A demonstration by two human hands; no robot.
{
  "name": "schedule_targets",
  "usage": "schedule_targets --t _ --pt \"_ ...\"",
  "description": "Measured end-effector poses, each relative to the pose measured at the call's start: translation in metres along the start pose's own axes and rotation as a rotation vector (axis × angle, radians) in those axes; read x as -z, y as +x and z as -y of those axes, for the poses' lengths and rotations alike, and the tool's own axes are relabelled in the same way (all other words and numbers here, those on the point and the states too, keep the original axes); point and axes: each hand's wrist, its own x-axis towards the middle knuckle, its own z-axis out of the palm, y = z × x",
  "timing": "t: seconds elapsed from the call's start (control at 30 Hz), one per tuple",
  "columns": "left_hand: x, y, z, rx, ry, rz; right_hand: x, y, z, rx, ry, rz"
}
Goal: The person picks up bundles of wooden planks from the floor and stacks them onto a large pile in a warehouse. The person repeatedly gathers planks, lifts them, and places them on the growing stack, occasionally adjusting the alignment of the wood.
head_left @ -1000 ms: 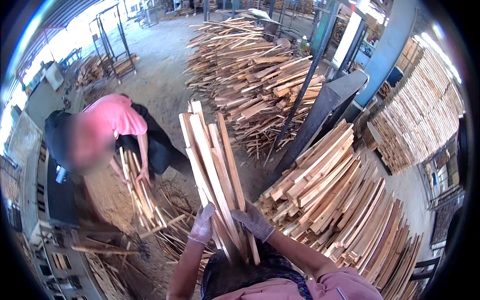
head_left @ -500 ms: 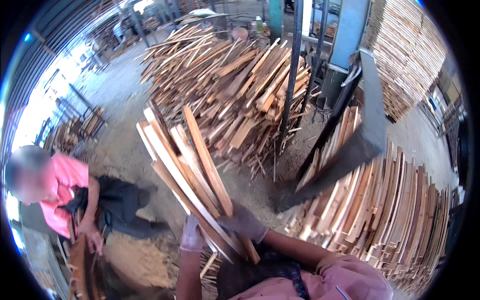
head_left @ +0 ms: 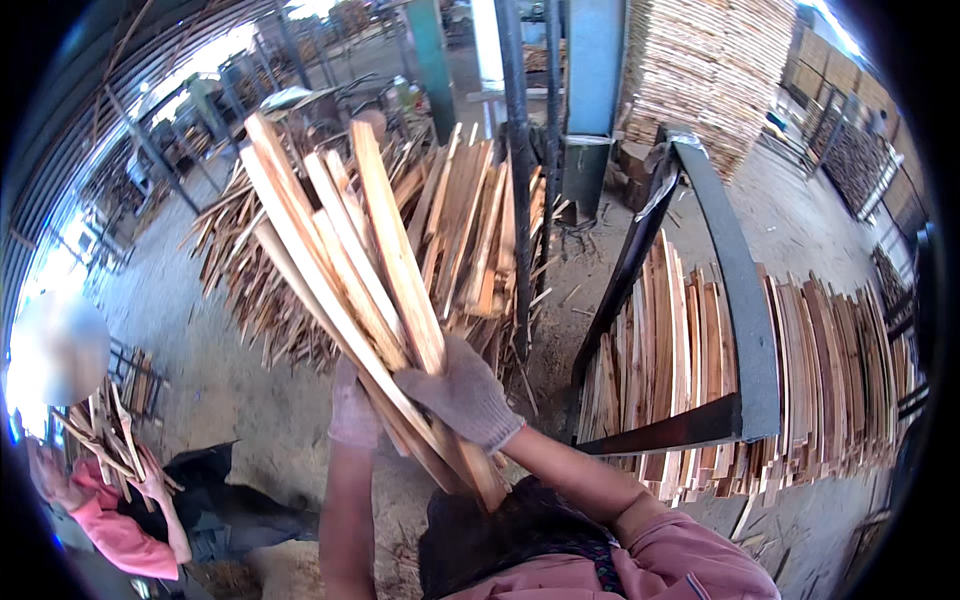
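Both my hands wear pale knit gloves and are closed around a bundle of wooden strips (head_left: 335, 255), held tilted in front of me with its upper ends leaning left and away. My left hand (head_left: 357, 408) grips the bundle's left side near its lower end; its fingers are partly behind the wood. My right hand (head_left: 465, 393) wraps over the right side, thumb across the strips. Several strips of uneven length fan out toward the top, some pale, some reddish brown. The bottom ends come close to my dark apron (head_left: 500, 540).
Beyond the bundle lies a big loose pile of wood strips (head_left: 270, 310). To the right, a dark metal frame (head_left: 760, 350) stands around neatly stacked strips (head_left: 830, 360). A tall lumber stack (head_left: 710, 70) rises behind. At left, a co-worker in a pink shirt (head_left: 130, 535) holds several sticks (head_left: 115, 440).
I have turned rightward and raised my view. The bundle stays in both hands and now reaches higher in the picture. The co-worker has lifted sticks up with both hands.
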Motion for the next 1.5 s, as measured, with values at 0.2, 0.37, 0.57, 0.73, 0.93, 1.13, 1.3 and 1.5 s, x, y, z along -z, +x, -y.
schedule_targets --t 0.2,0.37,0.57,0.73,0.93,1.13,1.3,1.5 --pt "-0.041 0.16 -0.008 0.106 -0.238 0.22 0.02 0.107 0.019 -0.036 -0.229 -0.253" --pt "-0.068 0.274 0.001 0.281 -0.23 0.278 0.035 0.207 0.009 -0.113 -0.307 -0.44" --pt "-0.11 0.393 0.069 0.44 -0.172 0.338 0.083 0.324 -0.025 -0.329 -0.51 -0.564" --pt "-0.117 0.434 0.172 -0.372 1.465 0.443 0.092 0.388 -0.135 -0.488 -0.972 -0.645" --pt "-0.136 0.437 0.17 -0.177 1.476 0.338 0.105 0.4 -0.172 -0.58 -1.117 -0.635" --pt "-0.101 0.451 0.18 -0.364 1.606 0.365 0.093 0.401 -0.158 -0.554 -1.211 -0.431" --pt "-0.117 0.428 0.17 -0.334 1.516 0.431 0.099 0.391 -0.167 -0.53 -1.394 -0.48" --pt "-0.105 0.447 0.177 -0.546 1.733 0.414 0.101 0.399 -0.179 -0.458 -1.276 -0.429"
